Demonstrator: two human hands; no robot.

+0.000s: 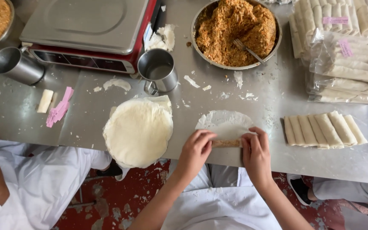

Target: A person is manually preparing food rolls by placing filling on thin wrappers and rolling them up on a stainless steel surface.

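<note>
— While both hands sit at the table's near edge, what are they on?

— On a half-rolled wrapper. The left hand and right hand pinch the two ends of the roll, fingers curled over it, with a strip of filling showing between them. The far part of the sheet lies flat on the steel table.

— How would that sheet handle?

— Thin, soft and light, I'd say, and easy to tear. Holding it at the ends, as they do, with fingers spread along the roll, looks the safest grip; the filling seems loose and crumbly, so it could spill from an open end.

— What else lies close?

— Just left of the hands, a stack of round wrappers overhangs the table edge. To the right, a row of finished rolls, near but not touching. Farther back, a bowl of orange-brown filling with a fork stuck in it, a metal cup, a scale and a second cup. Bagged rolls are piled at the far right.

— Anything in the way?

— Scraps of wrapper dot the table beyond the sheet, and pink slips lie well off left. Another person in white sits at the left, apart from the hands.
</note>
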